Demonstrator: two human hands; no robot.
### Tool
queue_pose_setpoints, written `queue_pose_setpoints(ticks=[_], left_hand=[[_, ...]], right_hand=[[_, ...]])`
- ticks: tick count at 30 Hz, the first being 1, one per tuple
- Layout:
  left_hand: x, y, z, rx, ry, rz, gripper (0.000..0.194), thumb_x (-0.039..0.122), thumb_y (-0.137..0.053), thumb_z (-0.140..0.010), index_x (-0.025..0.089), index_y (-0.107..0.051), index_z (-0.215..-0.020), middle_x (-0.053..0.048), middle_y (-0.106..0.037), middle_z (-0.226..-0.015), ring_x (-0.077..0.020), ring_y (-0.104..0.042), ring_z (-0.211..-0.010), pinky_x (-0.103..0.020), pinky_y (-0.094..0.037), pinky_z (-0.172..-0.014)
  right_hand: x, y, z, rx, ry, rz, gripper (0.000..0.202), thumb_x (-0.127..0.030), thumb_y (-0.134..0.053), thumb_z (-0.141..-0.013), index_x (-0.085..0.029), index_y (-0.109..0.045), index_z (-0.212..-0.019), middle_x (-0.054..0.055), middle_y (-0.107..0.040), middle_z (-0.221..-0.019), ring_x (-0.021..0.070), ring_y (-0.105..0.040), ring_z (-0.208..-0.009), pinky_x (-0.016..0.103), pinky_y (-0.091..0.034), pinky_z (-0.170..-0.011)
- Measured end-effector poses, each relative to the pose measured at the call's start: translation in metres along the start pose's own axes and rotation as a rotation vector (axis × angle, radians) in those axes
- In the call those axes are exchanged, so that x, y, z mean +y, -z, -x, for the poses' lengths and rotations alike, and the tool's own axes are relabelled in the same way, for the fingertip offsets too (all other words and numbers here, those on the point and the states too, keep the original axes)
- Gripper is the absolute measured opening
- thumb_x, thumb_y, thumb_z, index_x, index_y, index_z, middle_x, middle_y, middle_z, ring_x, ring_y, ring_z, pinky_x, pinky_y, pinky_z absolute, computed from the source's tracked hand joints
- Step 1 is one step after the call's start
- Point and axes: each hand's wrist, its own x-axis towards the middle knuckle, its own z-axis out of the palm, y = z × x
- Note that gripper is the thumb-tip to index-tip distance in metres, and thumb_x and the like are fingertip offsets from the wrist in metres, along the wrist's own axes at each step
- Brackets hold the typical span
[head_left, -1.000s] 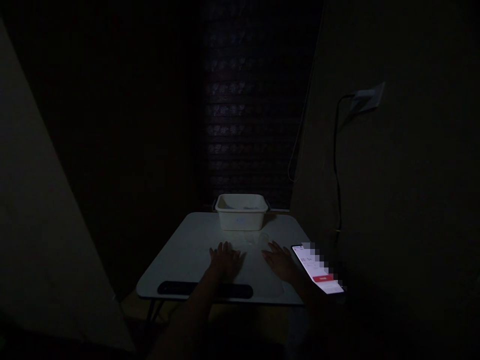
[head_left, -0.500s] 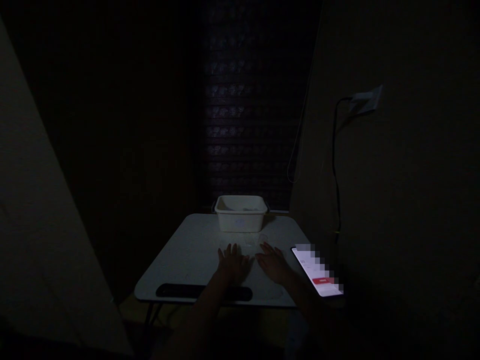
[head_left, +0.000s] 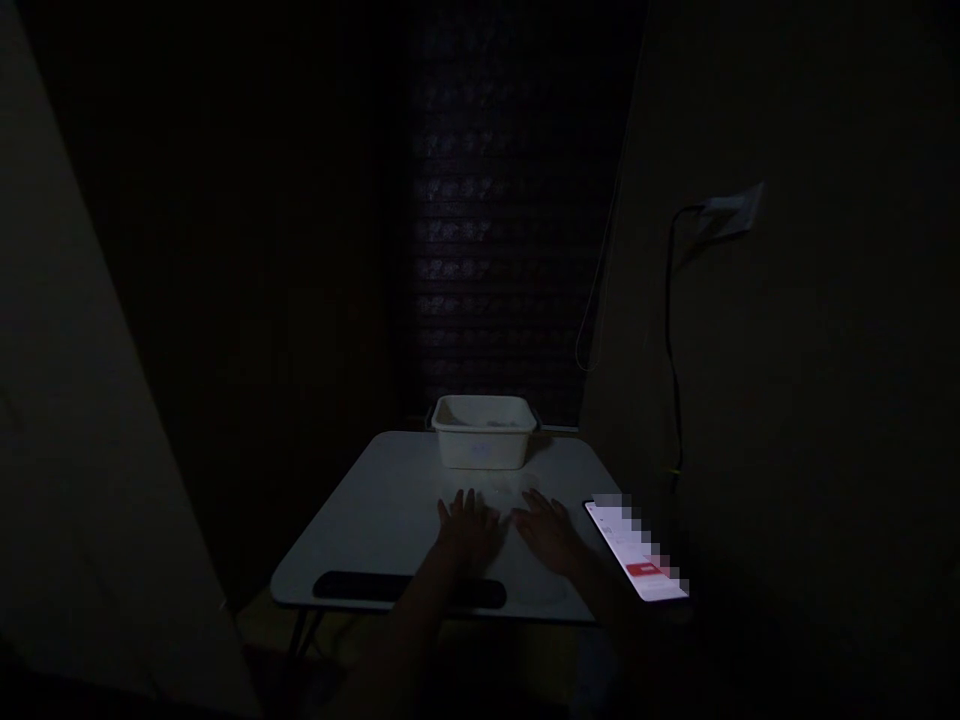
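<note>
In the dim head view, my left hand (head_left: 468, 530) lies palm down on a small white table (head_left: 360, 520), its fingers spread. My right hand (head_left: 547, 525) rests flat beside it, fingers apart, with nothing held. Beyond both hands stands a white plastic basin (head_left: 481, 448) with dark handles at its sides. Some pale stuff lies inside, too dark to name. Faint clear marks or a thin transparent thing show on the tabletop between the hands and the basin; I cannot tell which.
A lit phone (head_left: 637, 555) lies at the table's right edge. A black ledge strip (head_left: 360, 586) runs along the front edge under my left forearm. A cable (head_left: 667, 320) hangs from a wall socket (head_left: 733, 212) at right. A blind (head_left: 450, 270) covers the back.
Both hands keep their flat, spread pose on the table. The whole view has shifted slightly, so things sit a little lower in the picture.
</note>
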Motion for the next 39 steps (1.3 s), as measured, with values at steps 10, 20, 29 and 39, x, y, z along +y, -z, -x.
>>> queue_pose_setpoints(ticks=[10,20,29,39], left_hand=[[-0.006,-0.005,0.001,-0.020,-0.010,0.006,0.046,0.041,-0.006,-0.074,0.027,-0.033,-0.108,-0.004,-0.021,-0.122,-0.0267,-0.010,-0.110,-0.055,-0.009,-0.079],[-0.017,0.005,0.008,-0.008,0.042,-0.022,0.040,0.038,-0.013,-0.074,0.031,-0.031,-0.109,-0.003,-0.023,-0.122,-0.0275,-0.012,-0.109,-0.056,-0.011,-0.077],[0.009,-0.004,0.000,0.032,-0.034,0.007,0.047,0.044,-0.011,-0.072,0.026,-0.032,-0.109,-0.007,-0.025,-0.120,-0.0289,-0.014,-0.108,-0.056,-0.009,-0.078],[-0.018,0.006,0.016,-0.031,0.076,-0.030,0.045,0.042,-0.010,-0.073,0.026,-0.035,-0.107,-0.005,-0.027,-0.120,-0.0281,-0.013,-0.109,-0.056,-0.011,-0.078]], right_hand=[[0.001,-0.003,-0.002,-0.027,0.016,-0.012,0.035,-0.031,-0.019,-0.076,-0.026,-0.050,-0.091,0.004,-0.036,-0.114,0.0167,-0.017,-0.109,0.038,-0.016,-0.082],[0.011,0.005,0.003,-0.031,-0.009,0.000,0.035,-0.031,-0.018,-0.077,-0.025,-0.049,-0.093,0.005,-0.037,-0.113,0.0165,-0.020,-0.108,0.037,-0.019,-0.081],[-0.013,-0.002,-0.008,-0.047,0.055,-0.010,0.031,-0.027,-0.024,-0.074,-0.022,-0.051,-0.089,0.005,-0.033,-0.115,0.0178,-0.016,-0.109,0.037,-0.016,-0.083],[0.025,0.000,0.009,-0.060,-0.011,-0.004,0.032,-0.029,-0.024,-0.074,-0.025,-0.048,-0.095,0.006,-0.035,-0.114,0.0176,-0.019,-0.108,0.038,-0.020,-0.080]])
